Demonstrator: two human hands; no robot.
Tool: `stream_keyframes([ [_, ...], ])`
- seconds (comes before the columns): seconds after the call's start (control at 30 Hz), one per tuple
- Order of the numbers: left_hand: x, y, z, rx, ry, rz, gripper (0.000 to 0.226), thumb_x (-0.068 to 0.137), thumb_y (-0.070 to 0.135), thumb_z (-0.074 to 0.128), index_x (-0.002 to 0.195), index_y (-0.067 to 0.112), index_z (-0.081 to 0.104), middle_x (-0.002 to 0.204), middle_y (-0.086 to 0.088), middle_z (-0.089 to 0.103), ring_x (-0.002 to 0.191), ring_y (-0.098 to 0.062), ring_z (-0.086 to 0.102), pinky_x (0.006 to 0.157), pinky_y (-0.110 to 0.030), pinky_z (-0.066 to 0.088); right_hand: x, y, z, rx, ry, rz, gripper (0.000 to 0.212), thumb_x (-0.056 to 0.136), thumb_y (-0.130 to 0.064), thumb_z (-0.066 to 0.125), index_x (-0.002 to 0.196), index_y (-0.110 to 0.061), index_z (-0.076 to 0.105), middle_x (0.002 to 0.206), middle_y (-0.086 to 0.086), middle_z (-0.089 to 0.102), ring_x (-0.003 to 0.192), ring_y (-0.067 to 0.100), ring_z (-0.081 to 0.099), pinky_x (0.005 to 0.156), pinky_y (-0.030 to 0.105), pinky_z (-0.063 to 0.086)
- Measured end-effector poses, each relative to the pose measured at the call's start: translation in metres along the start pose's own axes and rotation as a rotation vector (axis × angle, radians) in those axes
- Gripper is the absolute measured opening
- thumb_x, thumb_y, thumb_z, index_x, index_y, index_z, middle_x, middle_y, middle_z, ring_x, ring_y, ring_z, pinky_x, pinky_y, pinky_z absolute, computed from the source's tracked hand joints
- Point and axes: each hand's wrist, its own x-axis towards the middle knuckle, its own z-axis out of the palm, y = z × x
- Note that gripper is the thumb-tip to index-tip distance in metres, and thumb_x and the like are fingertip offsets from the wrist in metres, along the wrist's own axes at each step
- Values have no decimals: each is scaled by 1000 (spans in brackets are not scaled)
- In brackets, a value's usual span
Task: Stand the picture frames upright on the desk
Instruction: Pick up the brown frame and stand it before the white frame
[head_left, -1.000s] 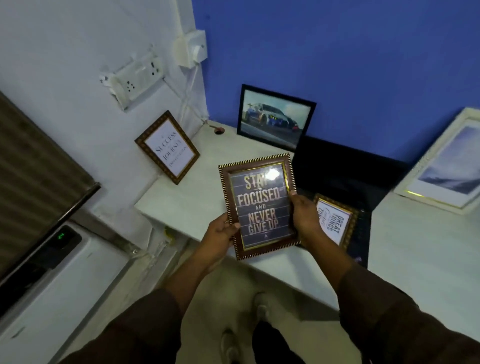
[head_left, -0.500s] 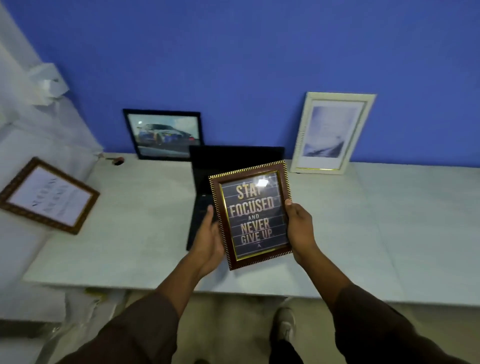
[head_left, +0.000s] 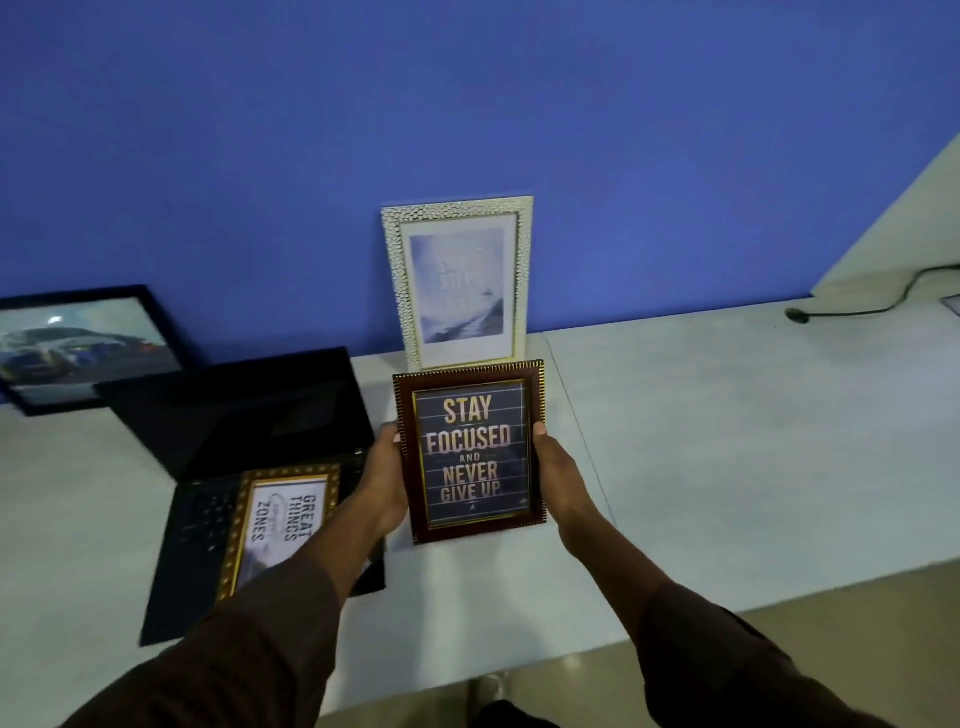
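Both my hands hold a brown and gold frame reading "Stay focused and never give up", facing me above the white desk. My left hand grips its left edge and my right hand grips its right edge. Just behind it a white dotted frame leans upright against the blue wall. A black frame with a car picture leans on the wall at the far left. A gold frame reading "Great things" lies flat on a black laptop.
The open black laptop sits left of my hands, its keyboard partly under the gold frame. A black cable with a plug lies at the far right by a white side wall. The desk's front edge runs below my forearms.
The view has swung right, and the held frame now sits in front of the white frame instead of over the laptop. It is held straighter. The frame on the left wall has left the view.
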Motion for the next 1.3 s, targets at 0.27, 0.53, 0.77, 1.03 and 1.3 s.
stream_keyframes([
  [0.27,49,6,55,43,44,-49,64,99,59,31,116,12,71,108,-10,78,104,-33,72,101,-52,48,57,-5,-41,35,-32,75,74,83,-82,30,134,-32,52,124,-4,70,107,17,70,73,27,52],
  [0.53,97,10,85,30,33,-77,57,102,57,29,102,21,72,97,-2,81,92,-26,74,75,-39,53,94,5,-61,65,-23,122,55,95,-73,25,132,-44,54,118,-20,69,102,7,70,89,28,53],
  [0.77,125,5,94,20,-6,-124,56,103,56,29,101,21,73,99,-3,80,78,-21,78,68,-38,54,103,5,-68,122,15,206,42,105,-53,17,99,-46,58,92,-28,61,80,-6,61,94,27,42],
  [1.03,127,-6,88,35,25,-77,53,101,61,26,105,30,68,106,4,78,93,-18,74,85,-38,51,110,36,-71,189,123,262,51,103,-58,20,120,-29,58,126,-2,65,117,16,61,115,41,33],
  [1.3,93,-22,43,69,107,-92,63,97,66,30,128,20,60,144,-2,56,135,-23,47,114,-48,26,83,68,-76,360,228,536,70,101,-60,33,142,-5,49,148,19,51,134,37,51,115,50,37],
])
